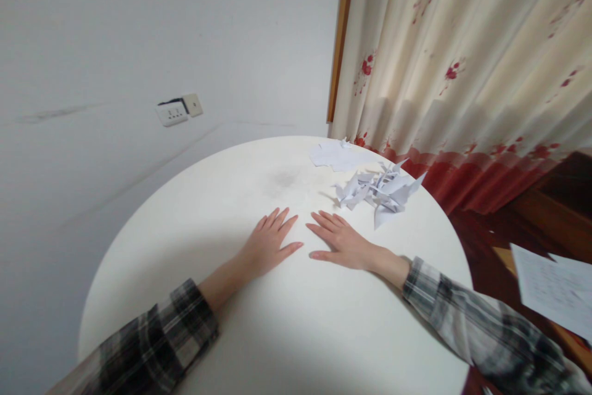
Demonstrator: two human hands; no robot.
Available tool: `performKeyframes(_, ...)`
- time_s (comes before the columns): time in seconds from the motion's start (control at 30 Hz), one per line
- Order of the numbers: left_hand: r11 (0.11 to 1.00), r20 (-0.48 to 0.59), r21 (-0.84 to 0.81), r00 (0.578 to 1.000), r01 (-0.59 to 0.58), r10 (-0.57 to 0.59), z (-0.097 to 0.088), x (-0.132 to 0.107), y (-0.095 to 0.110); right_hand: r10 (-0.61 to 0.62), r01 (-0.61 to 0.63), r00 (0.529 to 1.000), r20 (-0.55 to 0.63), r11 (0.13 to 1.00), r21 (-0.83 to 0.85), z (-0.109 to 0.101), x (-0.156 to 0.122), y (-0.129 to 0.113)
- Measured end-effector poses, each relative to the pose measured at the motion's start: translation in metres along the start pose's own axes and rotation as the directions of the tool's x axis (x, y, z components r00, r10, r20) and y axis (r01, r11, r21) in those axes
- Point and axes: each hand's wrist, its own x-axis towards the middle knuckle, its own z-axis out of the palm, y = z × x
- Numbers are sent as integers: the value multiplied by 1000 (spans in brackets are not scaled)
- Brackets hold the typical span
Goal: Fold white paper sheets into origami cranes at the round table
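My left hand lies flat on the white round table, palm down with fingers spread. My right hand rests the same way a short gap to its right, thumbs pointing toward each other. Neither hand holds anything. Just beyond my right hand is a heap of folded white paper pieces, which look like paper cranes. Behind the heap, near the far edge, lie flat sheets of white paper with a small folded piece on top.
A wall with a power socket stands beyond the table on the left. A cream curtain with red flowers hangs at the right. Written-on papers lie on a lower surface to the right of the table.
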Motion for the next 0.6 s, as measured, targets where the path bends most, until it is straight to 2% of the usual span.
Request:
performKeyframes(0.23, 1000, -50, 2, 999, -20, 20, 4, 0, -2, -4, 4, 1000, -6, 1000, 2, 1, 1, 1)
performKeyframes(0.6, 1000, -20, 1, 1000, -5, 5, 1, 0, 0, -6, 6, 1000, -11, 1000, 4, 2, 0, 1)
